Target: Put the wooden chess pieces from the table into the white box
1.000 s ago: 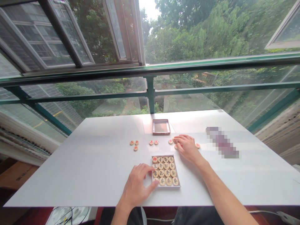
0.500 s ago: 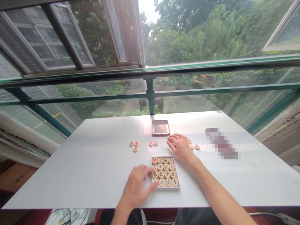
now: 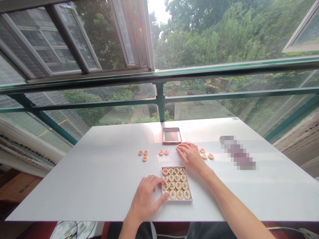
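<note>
A shallow white box (image 3: 192,186) near the table's front edge holds rows of round wooden xiangqi pieces (image 3: 179,186), mostly with black characters and one red at its far left corner. My left hand (image 3: 147,194) rests at its left side, thumb and index finger apart and touching the edge and the nearest pieces. Beyond the box, my right hand (image 3: 191,155) has its fingertips on a xiangqi piece (image 3: 176,148), mostly hidden under them. Left of that lie two red pieces (image 3: 163,152). Several red pieces (image 3: 210,156) lie to its right, partly covered by the hand.
Three red pieces (image 3: 145,159) lie farther left. A rectangular box lid (image 3: 171,142) with its inside up sits behind my right hand. A blurred-out long object (image 3: 238,152) lies at the right. The white table (image 3: 99,186) meets a green railing (image 3: 160,106) and windows.
My right hand has slid slightly left along the table with the piece at its fingertips. My left hand stays at the box. The view has shifted a little.
</note>
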{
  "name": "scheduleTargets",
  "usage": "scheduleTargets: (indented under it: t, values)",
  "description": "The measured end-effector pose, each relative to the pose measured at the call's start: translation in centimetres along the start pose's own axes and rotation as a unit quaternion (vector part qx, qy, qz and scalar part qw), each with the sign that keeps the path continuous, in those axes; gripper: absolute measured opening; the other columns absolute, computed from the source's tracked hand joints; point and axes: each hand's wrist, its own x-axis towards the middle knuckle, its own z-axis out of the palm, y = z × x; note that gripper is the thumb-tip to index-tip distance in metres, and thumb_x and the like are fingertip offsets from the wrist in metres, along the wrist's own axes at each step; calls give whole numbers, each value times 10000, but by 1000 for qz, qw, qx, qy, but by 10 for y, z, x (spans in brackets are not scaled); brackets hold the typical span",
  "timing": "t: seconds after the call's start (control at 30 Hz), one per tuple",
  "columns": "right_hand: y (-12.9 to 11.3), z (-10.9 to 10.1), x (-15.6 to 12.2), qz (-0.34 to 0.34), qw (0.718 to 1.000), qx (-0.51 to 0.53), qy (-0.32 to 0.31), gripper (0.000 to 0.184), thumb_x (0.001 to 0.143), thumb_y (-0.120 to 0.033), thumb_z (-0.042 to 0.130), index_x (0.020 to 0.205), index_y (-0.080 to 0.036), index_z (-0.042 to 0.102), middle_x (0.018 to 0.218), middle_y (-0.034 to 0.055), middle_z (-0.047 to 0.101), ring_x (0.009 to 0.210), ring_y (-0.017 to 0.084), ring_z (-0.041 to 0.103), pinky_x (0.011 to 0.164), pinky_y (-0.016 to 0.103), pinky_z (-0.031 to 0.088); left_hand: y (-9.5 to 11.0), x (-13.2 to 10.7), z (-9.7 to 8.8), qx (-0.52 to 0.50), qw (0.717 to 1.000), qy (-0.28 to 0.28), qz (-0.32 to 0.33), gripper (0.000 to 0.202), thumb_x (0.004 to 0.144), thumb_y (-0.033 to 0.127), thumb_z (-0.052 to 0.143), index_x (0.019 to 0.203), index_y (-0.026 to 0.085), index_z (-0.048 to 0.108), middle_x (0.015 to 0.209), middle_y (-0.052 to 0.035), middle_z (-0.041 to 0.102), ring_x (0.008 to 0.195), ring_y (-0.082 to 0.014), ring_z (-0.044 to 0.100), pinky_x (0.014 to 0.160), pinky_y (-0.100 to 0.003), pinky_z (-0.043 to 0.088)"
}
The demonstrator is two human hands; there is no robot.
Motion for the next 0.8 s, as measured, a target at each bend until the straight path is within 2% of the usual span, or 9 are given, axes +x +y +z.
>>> scheduleTargets:
  t: [0.17,0.33,0.43,0.53,0.63,0.7,0.8]
  values:
    - [7,4,-2,17,999,-14,-30,275,1024,-317,454,1155,-263,690,1187,68,709,1203,269,548,1025,467,353,0,1,0,3,1000,-1,-3,210,859,324,669,1051,256,618,983,-36,661,846,-218,607,823,-398,473]
    - [-1,0,-3,-4,999,16,-50,277,1032,-310,446,1130,-288,704,1168,36,721,1192,257,551,1034,459,352,1,1,0,8,1000,1,-1,216,860,337,669,1058,262,625,983,-31,662,844,-215,610,825,-399,487]
    - [-5,-1,-4,-21,998,29,-53,258,1024,-308,470,1112,-284,711,1155,37,726,1187,257,555,1038,459,354,-2,-1,1,18,1000,-1,-2,266,877,367,651,1126,278,623,1000,-38,662,813,-211,607,817,-404,504]
    - [-9,-3,-6,-34,997,41,-58,243,1019,-305,482,1085,-274,714,1126,41,733,1182,255,558,1035,458,358,-5,-3,3,40,999,11,0,401,902,420,618,1285,308,573,1232,-72,613,864,-215,613,842,-414,522]
    - [-15,-6,-7,-40,995,52,-68,238,1016,-314,485,1069,-270,712,1115,45,729,1167,252,563,1031,458,360,-7,-5,4,79,996,25,24,507,926,453,574,1409,326,485,1512,-79,414,1046,-249,593,940,-445,501]
    - [-19,-7,-8,-43,995,55,-75,230,1010,-321,495,1079,-276,709,1134,47,718,1165,250,561,1029,459,363,-6,-5,3,104,993,10,50,525,938,461,551,1437,329,458,1569,-56,354,1147,-275,552,988,-468,473]
    - [-22,-6,-9,-49,995,50,-76,221,997,-327,516,1079,-277,716,1173,58,698,1171,253,553,1034,465,366,-4,-3,2,123,989,-23,80,532,944,470,538,1445,314,451,1561,-36,389,1242,-296,483,1019,-486,442]
